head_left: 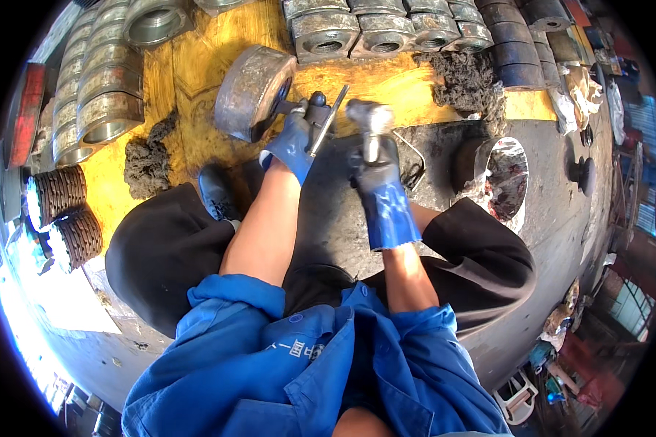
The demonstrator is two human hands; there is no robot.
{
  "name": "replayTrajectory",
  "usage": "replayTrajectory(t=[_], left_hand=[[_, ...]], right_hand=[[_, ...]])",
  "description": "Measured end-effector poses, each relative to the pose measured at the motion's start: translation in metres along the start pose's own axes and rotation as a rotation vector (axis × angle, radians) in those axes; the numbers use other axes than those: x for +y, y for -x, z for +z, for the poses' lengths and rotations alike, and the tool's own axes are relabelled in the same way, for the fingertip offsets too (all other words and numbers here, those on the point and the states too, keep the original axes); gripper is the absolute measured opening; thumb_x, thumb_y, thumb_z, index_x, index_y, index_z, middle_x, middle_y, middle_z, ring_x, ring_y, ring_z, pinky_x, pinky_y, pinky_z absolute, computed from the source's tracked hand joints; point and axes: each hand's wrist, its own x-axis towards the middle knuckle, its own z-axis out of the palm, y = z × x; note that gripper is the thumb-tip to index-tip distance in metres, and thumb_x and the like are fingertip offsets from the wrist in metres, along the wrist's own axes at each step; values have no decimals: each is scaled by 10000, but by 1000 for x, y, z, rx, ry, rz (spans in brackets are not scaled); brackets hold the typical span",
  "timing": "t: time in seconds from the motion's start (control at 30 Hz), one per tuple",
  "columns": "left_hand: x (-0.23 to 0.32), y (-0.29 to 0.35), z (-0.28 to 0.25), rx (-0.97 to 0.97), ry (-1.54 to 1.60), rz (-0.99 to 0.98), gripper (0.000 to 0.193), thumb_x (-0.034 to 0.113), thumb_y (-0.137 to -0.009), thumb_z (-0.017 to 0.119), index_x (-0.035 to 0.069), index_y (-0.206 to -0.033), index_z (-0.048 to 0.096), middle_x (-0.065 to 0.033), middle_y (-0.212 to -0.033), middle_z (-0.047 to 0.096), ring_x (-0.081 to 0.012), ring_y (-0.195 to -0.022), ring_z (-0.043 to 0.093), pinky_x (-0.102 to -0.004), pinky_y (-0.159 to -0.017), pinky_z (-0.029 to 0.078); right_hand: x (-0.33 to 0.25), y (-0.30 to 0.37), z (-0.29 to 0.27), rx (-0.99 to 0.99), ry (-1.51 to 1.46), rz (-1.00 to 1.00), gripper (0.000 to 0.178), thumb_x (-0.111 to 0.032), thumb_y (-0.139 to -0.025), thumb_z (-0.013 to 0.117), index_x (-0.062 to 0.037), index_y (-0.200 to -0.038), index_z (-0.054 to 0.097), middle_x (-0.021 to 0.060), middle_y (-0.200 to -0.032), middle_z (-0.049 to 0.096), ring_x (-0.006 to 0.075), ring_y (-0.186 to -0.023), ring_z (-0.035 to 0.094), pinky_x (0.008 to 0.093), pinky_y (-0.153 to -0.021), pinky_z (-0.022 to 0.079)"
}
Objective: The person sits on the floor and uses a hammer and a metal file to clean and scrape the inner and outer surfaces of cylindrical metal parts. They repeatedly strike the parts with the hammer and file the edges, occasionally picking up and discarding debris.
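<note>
My left hand (291, 142), in a blue glove with a dark palm, is closed around a slim metal rod like a chisel (333, 115), tilted with its upper end to the right. Just beyond it a heavy round steel part (254, 89) rests on its side, with a narrower stem toward my glove; whether I touch that stem I cannot tell. A hammer (370, 118) is gripped in my right hand (379, 178), also gloved in blue. Its metal head is blurred and stands right of the rod, apart from it. A bent metal rod (414, 162) lies beyond my right glove.
Rows of steel blocks with round bores (326, 36) line the far side of a yellow sheet (189, 73). Stacked rings (109, 109) stand at left. Dark shaggy clumps (147, 164) lie on the sheet. An open tin (504, 178) with reddish smears sits right, beside my bent knee.
</note>
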Motion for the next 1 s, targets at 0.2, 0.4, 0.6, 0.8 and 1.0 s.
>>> replayTrajectory(t=[0.2, 0.4, 0.6, 0.8, 1.0], left_hand=[[-7, 51, 41, 44, -136, -8, 205, 251, -989, 480, 64, -982, 566, -84, -874, 627, -216, -718, 607, -414, -668, 536], [17, -10, -7, -71, -62, 80, 202, 63, -955, 518, 26, -1154, 516, -161, -1103, 582, -229, -975, 613, -398, -731, 556], [15, 15, 3, 50, -165, 130, 187, 101, -968, 467, 24, -1134, 508, -139, -962, 637, -239, -823, 649, -437, -676, 565], [10, 16, -6, 8, -126, -96, 209, 192, -984, 459, 25, -1061, 559, -113, -877, 669, -265, -690, 636, -498, -583, 534], [-12, -5, -18, 59, -194, -163, 275, 302, -992, 431, 102, -995, 620, -64, -854, 674, -265, -638, 617, -477, -560, 514]], right_hand=[[-66, 13, -22, 107, 51, -45, 171, -116, -894, 580, -26, -1037, 605, 111, -834, 631, 233, -685, 606, 344, -608, 502], [0, 6, 13, -68, 74, 72, 212, -185, -866, 646, -54, -1032, 638, 58, -803, 647, 200, -653, 601, 309, -629, 511], [-27, 23, -12, -113, -313, 152, 257, -196, -845, 679, -54, -1054, 639, 47, -812, 661, 152, -677, 612, 279, -630, 509], [-110, 45, -67, 14, -274, 65, 293, -221, -838, 695, -49, -1069, 637, 66, -828, 669, 135, -706, 622, 270, -635, 509], [-193, 44, -126, 169, 4, -122, 331, -245, -832, 711, -44, -1084, 636, 84, -844, 677, 118, -734, 632, 261, -639, 510]])
